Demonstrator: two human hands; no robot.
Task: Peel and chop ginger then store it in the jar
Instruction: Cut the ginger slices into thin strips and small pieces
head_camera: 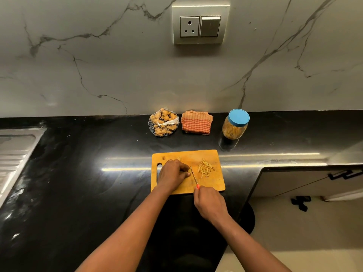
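While my left hand (172, 172) pins the ginger piece and my right hand (209, 203) clasps the knife (194, 177), I should keep fingertips tucked, slicing thin.

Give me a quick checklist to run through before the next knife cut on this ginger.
1. Right hand closed on the knife handle: ok.
2. Left hand pinning the ginger on the cutting board: cannot tell, the piece is hidden under the fingers.
3. Left fingertips away from the blade: not ok, they sit right beside it.
4. Board flat and fully on the counter: ok.
5. Cut strips lying to the right, out of the blade's path: ok.
6. Jar ready to fill: not ok, its blue lid is on.
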